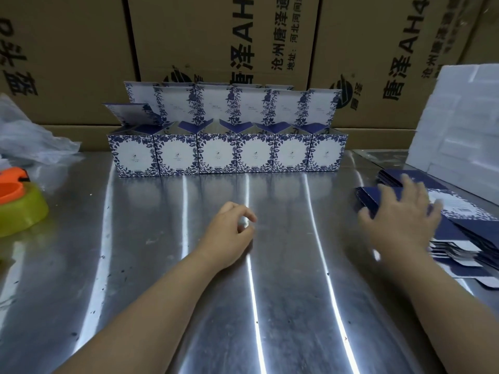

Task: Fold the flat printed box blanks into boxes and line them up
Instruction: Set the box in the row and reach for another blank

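Several folded blue-and-white floral boxes [226, 153] stand side by side in a row at the back of the steel table [162, 265], lids up, with more boxes behind them. A stack of flat blue printed box blanks [464, 228] lies at the right edge. My right hand [402, 217] lies on top of that stack with fingers spread; it is motion-blurred. My left hand [229, 233] hovers at the table's middle, fingers loosely curled, holding nothing.
Large brown cartons [216, 49] form a wall behind the boxes. White foam blocks [459, 125] are stacked at the back right. A yellow-green bowl with an orange object [19, 203] and a clear plastic bag [29, 136] sit at the left.
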